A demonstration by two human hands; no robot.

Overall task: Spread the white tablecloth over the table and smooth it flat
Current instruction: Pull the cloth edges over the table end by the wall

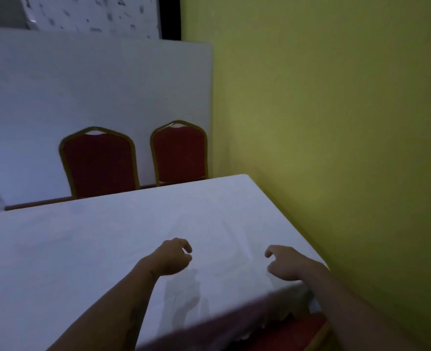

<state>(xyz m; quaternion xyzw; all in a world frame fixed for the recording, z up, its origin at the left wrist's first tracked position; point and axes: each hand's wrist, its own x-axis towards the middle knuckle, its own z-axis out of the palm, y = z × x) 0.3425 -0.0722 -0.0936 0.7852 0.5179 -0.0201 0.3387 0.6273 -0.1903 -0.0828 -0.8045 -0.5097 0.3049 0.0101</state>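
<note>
1. Currently, head view: the white fabric tablecloth (108, 249) already covers the long rectangular table (39, 203). It drapes over the near edge and the right end, and a strip of bare brown top shows along the far edge.
2. The left hand (175, 257) hovers over the cloth near the near edge, fingers loosely curled and gripping nothing. Its shadow falls on the cloth below it.
3. The right hand (287, 266) is close to the near right corner, fingers likewise loosely curled, nothing held. Cannot tell if it touches the cloth.
4. Faint creases run between and beyond the hands. This looks like the smoothing stage, with spreading mostly done.
5. Risk: sweeping toward the near edge could drag the cloth further off the far edge and widen the bare strip. Curled fingertips may bunch the fabric instead of flattening it.
6. Risk: the overhang at the near right corner could snag on the red padded seat (285, 335) below it.
7. Room: dim. A yellow painted wall (336, 122) stands just beside the right end. A red gold-framed banquet chair (99, 163) and a second chair (180, 155) stand at the far edge, with a white flat panel (82, 84) behind them.
</note>
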